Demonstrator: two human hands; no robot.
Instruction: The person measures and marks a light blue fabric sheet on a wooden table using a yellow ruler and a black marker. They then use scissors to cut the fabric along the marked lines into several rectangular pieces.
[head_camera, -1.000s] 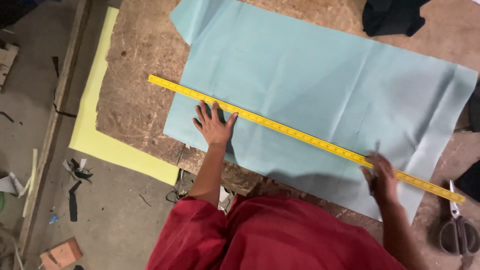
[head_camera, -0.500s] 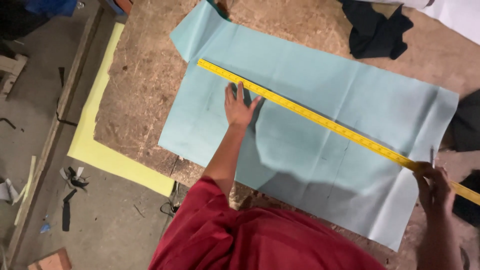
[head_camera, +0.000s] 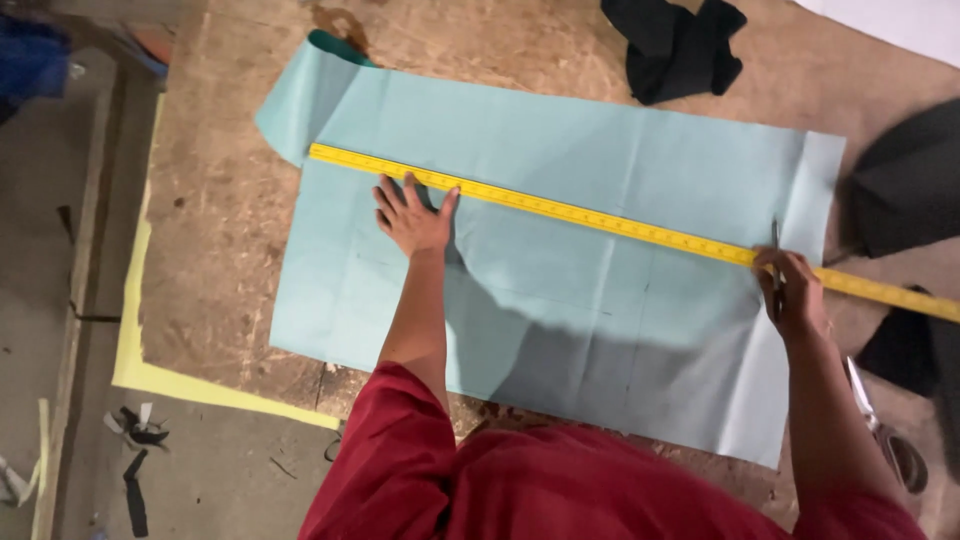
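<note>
A pale blue-green sheet of fabric (head_camera: 600, 330) lies spread on a rough brown worktable (head_camera: 220, 210). Across it runs a long yellow ruler (head_camera: 600, 215), slanting down to the right. My left hand (head_camera: 412, 215) lies flat with fingers spread, pressing the ruler's lower edge onto the fabric near its left end. My right hand (head_camera: 790, 290) sits by the ruler near the fabric's right edge, fingers closed on a thin dark marking tool (head_camera: 775, 250) whose tip touches the fabric beside the ruler.
Black cloth pieces lie at the top (head_camera: 675, 45) and at the right (head_camera: 905, 190). Scissors (head_camera: 885, 435) rest on the table at lower right. A yellow sheet (head_camera: 135, 340) sticks out under the table's left edge. Scraps litter the floor (head_camera: 60, 300).
The view has shifted, so fabric and ruler sit more centred. My left hand stays pressed on the ruler. My right hand has moved inward along the ruler with the marking tool.
</note>
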